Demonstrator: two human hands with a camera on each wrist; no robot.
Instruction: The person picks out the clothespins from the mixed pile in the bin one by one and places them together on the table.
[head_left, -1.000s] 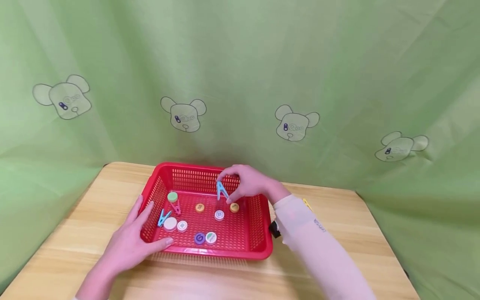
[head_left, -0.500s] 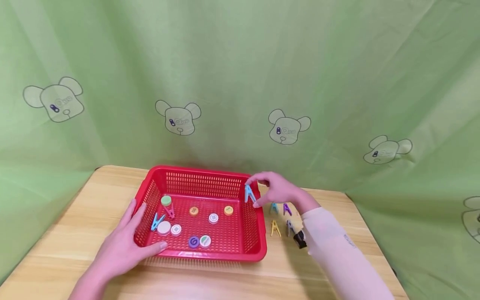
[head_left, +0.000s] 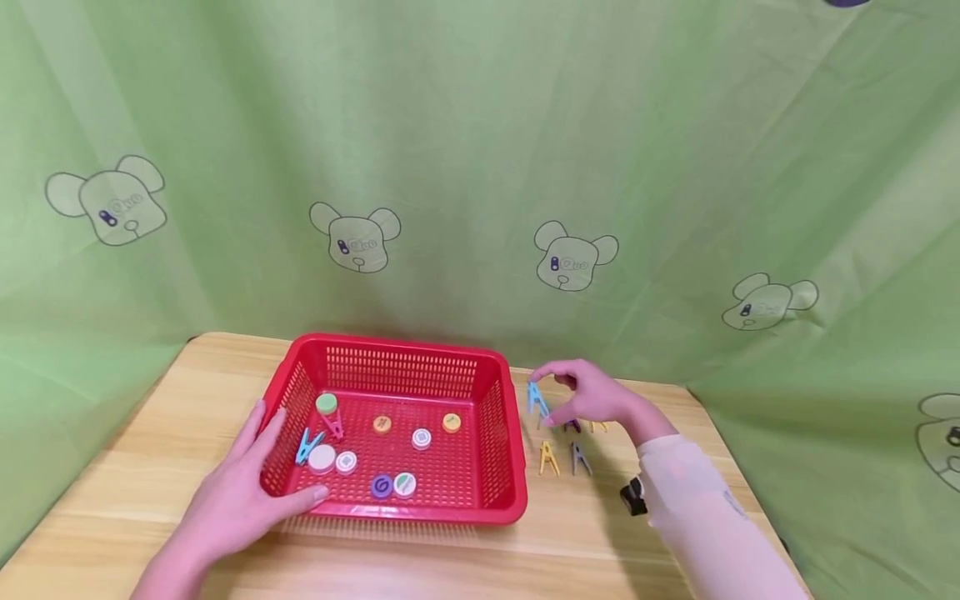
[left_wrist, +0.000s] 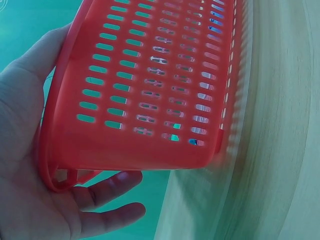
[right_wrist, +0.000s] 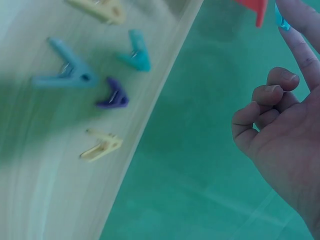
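Observation:
My right hand pinches a light blue clothespin between thumb and forefinger, above the table just right of the red basket. Only a sliver of that clothespin shows in the right wrist view, where the other fingers are curled. With fairly straight, spread fingers, my left hand rests at the basket's front left corner, its thumb over the front rim. Inside the basket lie a blue clothespin, a pink clothespin and several round caps, among them a green one and a purple one.
Right of the basket, several clothespins lie on the wooden table: yellow, grey, purple, teal and another yellow one. A green curtain hangs behind the table.
My right hand has carried the light blue clothespin from above the basket's inside, over its right rim, to above the table. The left hand stays at the basket's corner.

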